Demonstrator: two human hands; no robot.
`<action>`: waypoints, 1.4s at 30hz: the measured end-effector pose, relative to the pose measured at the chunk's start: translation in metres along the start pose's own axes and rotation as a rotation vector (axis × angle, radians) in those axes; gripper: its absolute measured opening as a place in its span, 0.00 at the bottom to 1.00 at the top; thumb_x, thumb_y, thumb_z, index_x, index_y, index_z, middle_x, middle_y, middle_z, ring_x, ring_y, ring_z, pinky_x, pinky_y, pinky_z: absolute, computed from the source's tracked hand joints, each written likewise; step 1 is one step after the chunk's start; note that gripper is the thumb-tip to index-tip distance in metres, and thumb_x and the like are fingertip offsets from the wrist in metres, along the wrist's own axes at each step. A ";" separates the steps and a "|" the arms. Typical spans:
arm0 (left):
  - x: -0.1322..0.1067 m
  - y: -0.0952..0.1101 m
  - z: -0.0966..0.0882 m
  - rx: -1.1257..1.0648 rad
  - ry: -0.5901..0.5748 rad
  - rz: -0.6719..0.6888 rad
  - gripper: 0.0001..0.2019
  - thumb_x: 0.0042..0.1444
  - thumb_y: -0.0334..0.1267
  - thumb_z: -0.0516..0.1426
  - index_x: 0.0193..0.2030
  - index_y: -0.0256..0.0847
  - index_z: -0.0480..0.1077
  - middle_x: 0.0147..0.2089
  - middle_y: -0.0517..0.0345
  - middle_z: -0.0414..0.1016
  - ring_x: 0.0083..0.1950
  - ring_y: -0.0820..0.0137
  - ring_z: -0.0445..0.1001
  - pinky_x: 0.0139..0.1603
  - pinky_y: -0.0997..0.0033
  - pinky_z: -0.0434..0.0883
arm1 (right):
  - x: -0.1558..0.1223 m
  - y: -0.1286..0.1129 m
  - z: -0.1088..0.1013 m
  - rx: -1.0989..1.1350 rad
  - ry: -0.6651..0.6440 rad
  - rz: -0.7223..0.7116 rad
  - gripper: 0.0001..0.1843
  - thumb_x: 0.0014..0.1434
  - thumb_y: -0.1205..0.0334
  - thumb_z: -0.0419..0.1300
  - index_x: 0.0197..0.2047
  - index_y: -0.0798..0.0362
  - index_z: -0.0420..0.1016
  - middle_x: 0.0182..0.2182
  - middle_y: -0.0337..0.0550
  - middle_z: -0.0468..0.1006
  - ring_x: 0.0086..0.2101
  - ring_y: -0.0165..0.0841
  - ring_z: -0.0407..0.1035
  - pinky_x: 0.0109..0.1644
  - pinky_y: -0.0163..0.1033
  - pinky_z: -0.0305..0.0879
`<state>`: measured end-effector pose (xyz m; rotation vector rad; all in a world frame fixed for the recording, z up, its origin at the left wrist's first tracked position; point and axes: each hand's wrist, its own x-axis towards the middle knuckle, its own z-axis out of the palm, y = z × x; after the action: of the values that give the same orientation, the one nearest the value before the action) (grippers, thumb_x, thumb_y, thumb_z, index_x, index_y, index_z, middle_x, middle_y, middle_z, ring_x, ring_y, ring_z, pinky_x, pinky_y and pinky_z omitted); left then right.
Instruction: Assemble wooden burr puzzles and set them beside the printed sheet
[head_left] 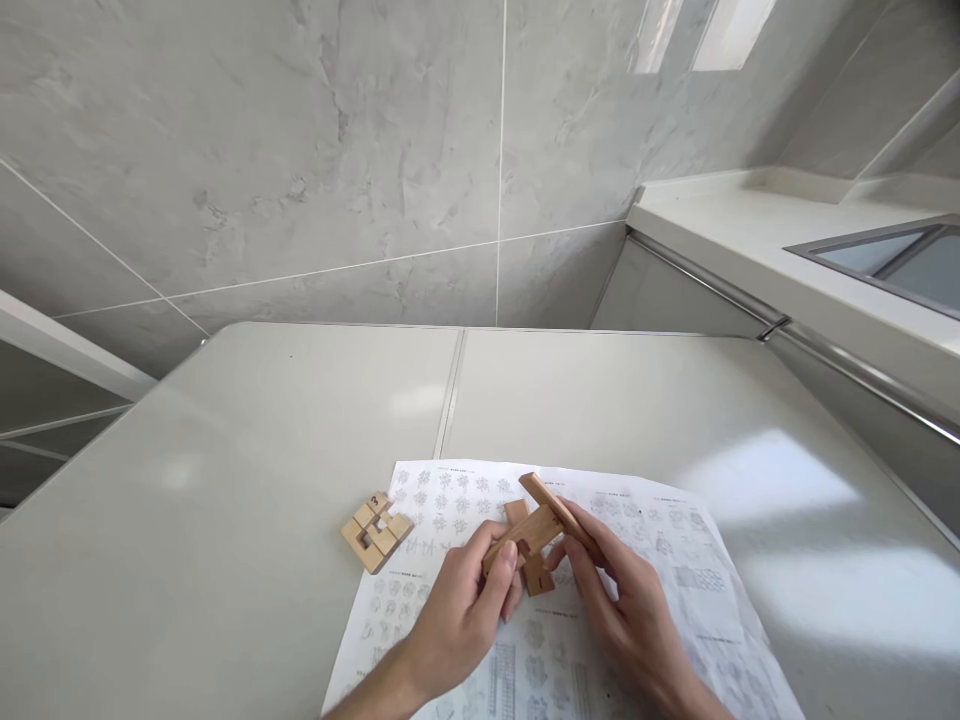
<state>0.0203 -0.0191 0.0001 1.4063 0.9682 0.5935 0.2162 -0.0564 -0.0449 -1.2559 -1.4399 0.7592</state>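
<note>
Low in the middle of the view, my left hand (466, 610) grips a flat wooden puzzle piece (538, 530), thumb on top and fingers beneath. My right hand (619, 605) pinches a longer wooden bar (559, 505) that lies across the far end of that piece. Below them is another wooden piece (538, 577) with a dark mark on it, partly hidden; I cannot tell whether it is joined to the others. Left of my hands rests a small wooden block assembly (376, 530) marked with a 3, at the edge of the printed sheet.
Under my hands lies a printed paper sheet (405, 590) with rows of small puzzle diagrams. It sits on a pale, glossy table (247, 480) with a seam. A grey tiled wall (360, 150) stands behind, and a white counter (720, 220) borders the right side.
</note>
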 end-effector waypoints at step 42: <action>-0.002 -0.005 -0.005 -0.019 0.045 -0.019 0.23 0.78 0.60 0.47 0.41 0.44 0.65 0.27 0.68 0.55 0.26 0.72 0.51 0.28 0.69 0.53 | 0.001 0.001 -0.003 -0.203 -0.080 -0.244 0.35 0.78 0.71 0.54 0.81 0.37 0.59 0.47 0.44 0.90 0.37 0.36 0.86 0.38 0.37 0.84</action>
<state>0.0143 -0.0187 -0.0036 1.3707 1.0085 0.6205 0.2193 -0.0557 -0.0449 -1.1822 -1.7331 0.5136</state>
